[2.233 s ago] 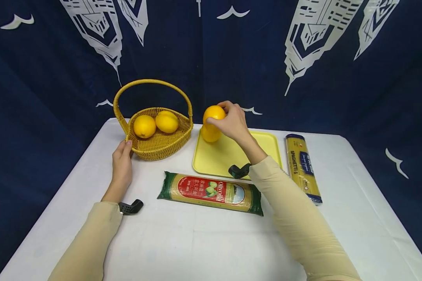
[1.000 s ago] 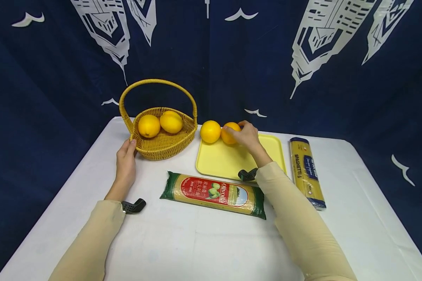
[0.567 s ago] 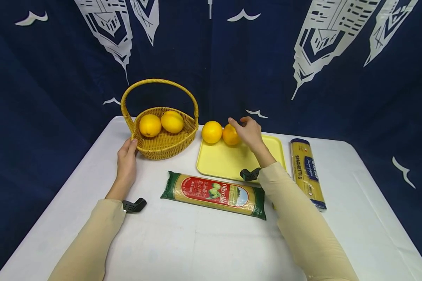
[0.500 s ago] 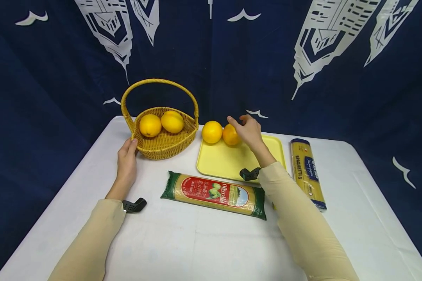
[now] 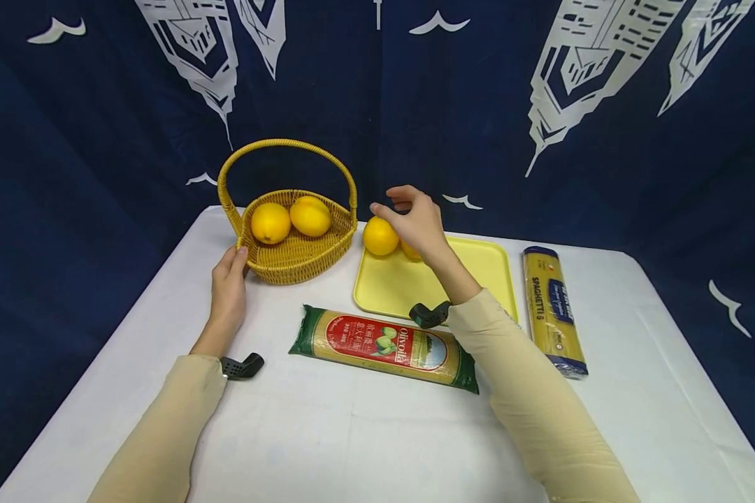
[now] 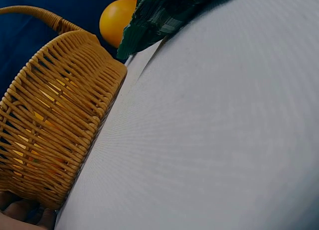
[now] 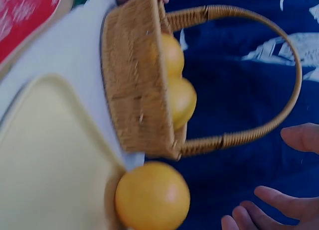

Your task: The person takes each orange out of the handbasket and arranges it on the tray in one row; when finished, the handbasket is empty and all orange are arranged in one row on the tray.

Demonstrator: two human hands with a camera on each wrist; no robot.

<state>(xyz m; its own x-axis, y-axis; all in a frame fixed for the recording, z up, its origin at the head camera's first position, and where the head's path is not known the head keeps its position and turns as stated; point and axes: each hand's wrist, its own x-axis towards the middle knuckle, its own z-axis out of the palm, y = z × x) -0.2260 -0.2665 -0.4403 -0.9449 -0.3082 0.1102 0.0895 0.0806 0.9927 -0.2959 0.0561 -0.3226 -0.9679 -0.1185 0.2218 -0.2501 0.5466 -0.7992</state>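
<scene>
My left hand (image 5: 229, 286) holds the near left rim of a wicker basket (image 5: 296, 269), thumb at the rim; in the left wrist view its fingers (image 6: 20, 210) are partly hidden at the basket's end. Two yellow fruits (image 5: 270, 223), lemon-like, lie inside the basket. On the yellow tray (image 5: 403, 286) sit two oranges (image 5: 380, 236) side by side at the back left; the right-hand one is mostly covered by my right hand (image 5: 418, 220) in the head view. That hand hovers above them, thumb and fingers apart, with nothing between them.
A green-ended pack of spaghetti (image 5: 384, 347) lies across the table in front of the tray. Another spaghetti pack (image 5: 552, 311), blue-ended, lies right of the tray. A dark blue printed curtain (image 5: 478, 105) hangs behind the white table (image 5: 352, 440).
My right hand set the orange it held on the tray beside the other orange and let go. Afterwards it rose and moved left. The left hand stays on the basket.
</scene>
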